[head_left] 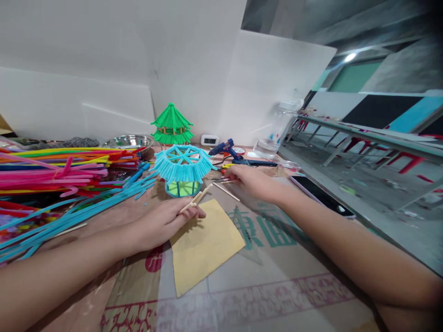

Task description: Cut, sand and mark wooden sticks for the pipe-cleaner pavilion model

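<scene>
My left hand (183, 214) is closed on a few thin wooden sticks (196, 199), which point up and to the right over a square of tan cardboard (207, 244). Farther right, my right hand (245, 180) has its fingers curled down around a thin metal tool (222, 181); its kind is mostly hidden by the fingers. A loose wooden stick (226, 192) lies just below that tool. Behind my left hand stands a small round model pavilion (183, 168) with a fringed blue roof of fuzzy stems and a light green base.
A green tiered model (172, 124) stands at the back beside a metal bowl (128, 141). Colourful pipe cleaners (51, 173) pile up at left. Toward the back right are a small clock (209, 139), a blue glue gun (224, 150), a clear jug (277, 129) and a phone (321, 196).
</scene>
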A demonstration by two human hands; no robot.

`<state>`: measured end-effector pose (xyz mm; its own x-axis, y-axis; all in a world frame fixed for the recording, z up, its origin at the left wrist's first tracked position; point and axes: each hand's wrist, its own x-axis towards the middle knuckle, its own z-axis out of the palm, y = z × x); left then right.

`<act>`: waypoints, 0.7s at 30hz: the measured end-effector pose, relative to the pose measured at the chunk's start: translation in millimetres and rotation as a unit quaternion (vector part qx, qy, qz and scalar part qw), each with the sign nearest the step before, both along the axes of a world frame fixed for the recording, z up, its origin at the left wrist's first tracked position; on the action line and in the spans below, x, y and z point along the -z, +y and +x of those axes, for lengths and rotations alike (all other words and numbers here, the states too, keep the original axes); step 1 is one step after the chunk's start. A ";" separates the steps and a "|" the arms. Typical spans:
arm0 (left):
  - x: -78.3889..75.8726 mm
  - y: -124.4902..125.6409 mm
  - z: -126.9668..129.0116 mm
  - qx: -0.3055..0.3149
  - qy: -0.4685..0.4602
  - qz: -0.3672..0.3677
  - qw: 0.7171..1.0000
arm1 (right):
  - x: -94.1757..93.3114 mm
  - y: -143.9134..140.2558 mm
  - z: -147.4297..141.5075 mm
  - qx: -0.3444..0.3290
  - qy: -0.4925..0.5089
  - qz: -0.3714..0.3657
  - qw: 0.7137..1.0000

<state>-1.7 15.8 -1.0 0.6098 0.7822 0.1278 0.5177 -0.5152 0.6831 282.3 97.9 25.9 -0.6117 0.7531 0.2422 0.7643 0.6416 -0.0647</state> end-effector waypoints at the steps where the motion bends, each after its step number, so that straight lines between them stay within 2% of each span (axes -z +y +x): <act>1: 0.0 0.1 0.0 0.000 0.000 0.000 1.000 | -0.9 2.1 3.5 0.006 -0.012 0.010 1.000; 8: 0.1 -0.8 -0.2 0.002 -0.001 0.000 1.000 | -1.3 7.8 13.1 0.048 -0.080 0.043 0.995; 15: -1.6 -2.5 1.9 -0.003 -0.004 -0.008 1.000 | 11.8 17.5 3.0 0.079 -0.054 0.100 0.990; 21: -0.5 -1.8 1.5 -0.002 -0.001 -0.015 1.000 | 20.2 21.8 14.5 0.093 -0.020 0.081 0.992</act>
<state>-0.2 14.0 -0.5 0.6072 0.7876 0.1051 0.5186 -0.4930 0.6986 296.8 119.7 5.7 -0.4771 0.8069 0.3482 0.8703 0.4889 0.0597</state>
